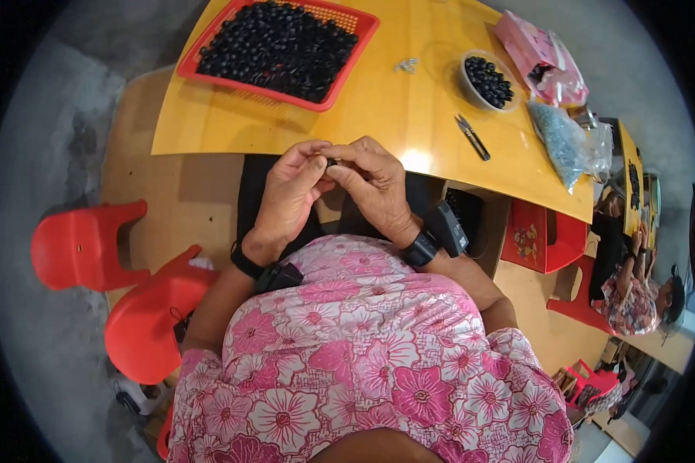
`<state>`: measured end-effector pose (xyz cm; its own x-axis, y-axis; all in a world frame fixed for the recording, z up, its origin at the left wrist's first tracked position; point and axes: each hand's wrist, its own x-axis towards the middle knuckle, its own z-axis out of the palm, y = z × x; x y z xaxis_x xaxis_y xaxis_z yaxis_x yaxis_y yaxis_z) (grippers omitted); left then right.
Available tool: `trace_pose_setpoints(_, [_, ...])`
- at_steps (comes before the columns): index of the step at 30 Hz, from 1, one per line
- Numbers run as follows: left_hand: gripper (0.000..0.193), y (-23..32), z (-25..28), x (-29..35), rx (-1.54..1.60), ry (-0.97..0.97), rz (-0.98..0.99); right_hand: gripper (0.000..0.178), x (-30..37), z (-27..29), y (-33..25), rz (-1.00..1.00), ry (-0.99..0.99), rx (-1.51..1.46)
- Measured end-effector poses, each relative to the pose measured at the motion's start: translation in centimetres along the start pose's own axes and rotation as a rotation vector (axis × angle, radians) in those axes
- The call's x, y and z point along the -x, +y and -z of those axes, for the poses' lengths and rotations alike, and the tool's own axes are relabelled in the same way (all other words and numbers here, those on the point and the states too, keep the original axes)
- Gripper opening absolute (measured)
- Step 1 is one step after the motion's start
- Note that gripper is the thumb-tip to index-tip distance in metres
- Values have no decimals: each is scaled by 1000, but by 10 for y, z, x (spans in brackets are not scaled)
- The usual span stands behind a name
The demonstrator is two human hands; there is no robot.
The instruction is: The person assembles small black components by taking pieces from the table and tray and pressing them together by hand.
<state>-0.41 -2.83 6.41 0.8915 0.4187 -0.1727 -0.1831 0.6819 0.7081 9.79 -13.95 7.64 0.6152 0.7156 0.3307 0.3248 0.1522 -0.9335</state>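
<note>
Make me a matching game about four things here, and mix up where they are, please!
1. Red basket
2. Round tub
3. Snips
4. Small black piece

A. Beside the pink bag
B. Between the left hand and right hand
C. On the left part of the table
D. Between the tub and the table's near edge

Pairs: 1-C, 2-A, 3-D, 4-B
</note>
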Motion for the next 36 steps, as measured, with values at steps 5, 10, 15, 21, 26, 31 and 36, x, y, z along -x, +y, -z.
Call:
trace_pose_setpoints(5, [23,-2,1,-3,-43,-74,-27,18,2,1,-5,-16,60,22])
trace_pose_setpoints(10, [22,-4,3,-3,-8,-67,-55,14,0,-1,-4,20,69,87])
trace_pose_setpoints(15, [25,-6,-5,-2,46,-75,-69,13,4,-1,-3,-16,84,38])
trace_pose_setpoints(21, [25,-7,3,-6,-29,-20,-114,11,4,-6,5,-113,84,-81])
trace_pose_setpoints(26, [21,-9,12,-14,-17,29,-35,11,-3,4,7,-150,61,-17])
trace_pose_setpoints(31, [17,-11,28,-19,-60,36,22,27,-48,48,31,-44,172,448])
trace_pose_setpoints(36, [17,-13,37,-24,-47,25,57,33,-88,83,73,-77,120,801])
